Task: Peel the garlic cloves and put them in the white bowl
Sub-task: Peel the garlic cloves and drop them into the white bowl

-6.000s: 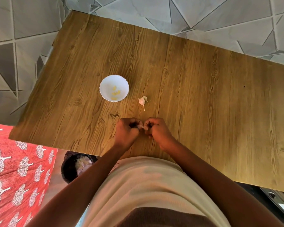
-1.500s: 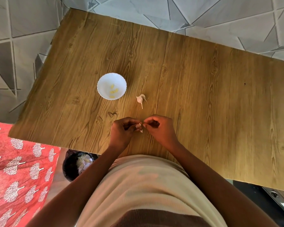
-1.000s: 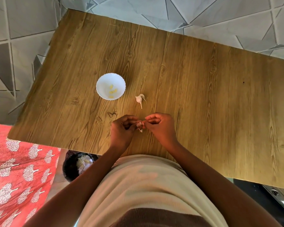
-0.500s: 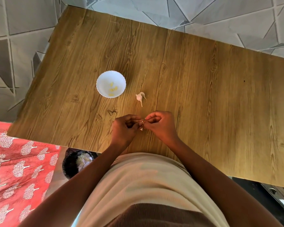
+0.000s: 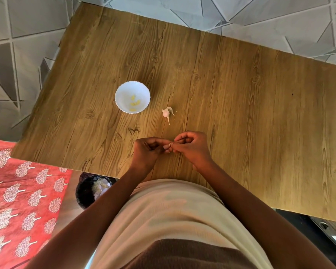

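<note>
Both hands meet over the near edge of the wooden table (image 5: pixel 241 94), fingertips together on one small garlic clove (image 5: pixel 168 146); the left hand (image 5: pixel 146 152) curls its fingers in and pinches the clove from the left, while the right hand (image 5: pixel 192 147) pinches it from the right with thumb and forefinger, the other fingers bent above; only a pale sliver of the clove shows between the fingertips, so how much skin is on it cannot be told.

Farther out on the table, well apart from the hands, stands the white bowl (image 5: pixel 132 85) with a scalloped rim; a few yellowish peeled cloves (image 5: pixel 134 102) lie in its bottom. Just to the right of the bowl, not touching it, lies the rest of the garlic head (image 5: pixel 166 113) — white, with its thin stem pointing back toward the hands and a curl of loose skin beside it.

Below the table's near left corner sits a dark bin (image 5: pixel 89 191) with pale scraps in it — partly hidden by the left forearm; to its left spreads a red cloth (image 5: pixel 17 200) printed with white trees. Grey tiles (image 5: pixel 27 26) with angular lines surround the table on the far and left sides.
</note>
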Demonstrator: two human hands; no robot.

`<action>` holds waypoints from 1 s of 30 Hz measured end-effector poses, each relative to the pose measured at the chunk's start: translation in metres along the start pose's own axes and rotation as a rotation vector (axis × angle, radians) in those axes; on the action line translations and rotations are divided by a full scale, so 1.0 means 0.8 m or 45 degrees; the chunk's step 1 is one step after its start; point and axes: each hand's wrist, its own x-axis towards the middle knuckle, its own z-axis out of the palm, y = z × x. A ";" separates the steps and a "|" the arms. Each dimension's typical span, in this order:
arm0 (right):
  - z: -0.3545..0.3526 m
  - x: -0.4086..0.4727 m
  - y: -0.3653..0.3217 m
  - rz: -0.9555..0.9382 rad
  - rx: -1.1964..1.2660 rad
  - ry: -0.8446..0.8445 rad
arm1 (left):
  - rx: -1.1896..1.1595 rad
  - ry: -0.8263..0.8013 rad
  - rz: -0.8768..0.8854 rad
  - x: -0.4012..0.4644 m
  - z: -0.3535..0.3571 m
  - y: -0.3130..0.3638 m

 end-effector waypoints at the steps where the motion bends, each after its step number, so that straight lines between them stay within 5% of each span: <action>1: 0.000 0.000 0.000 -0.004 0.008 -0.006 | -0.003 0.007 -0.004 0.000 0.000 0.000; 21: 0.003 0.003 0.012 -0.383 -0.351 0.048 | -0.051 0.068 -0.088 0.006 0.002 -0.001; 30: 0.004 0.002 0.011 -0.341 -0.425 -0.022 | -0.158 0.128 -0.190 0.005 0.002 0.002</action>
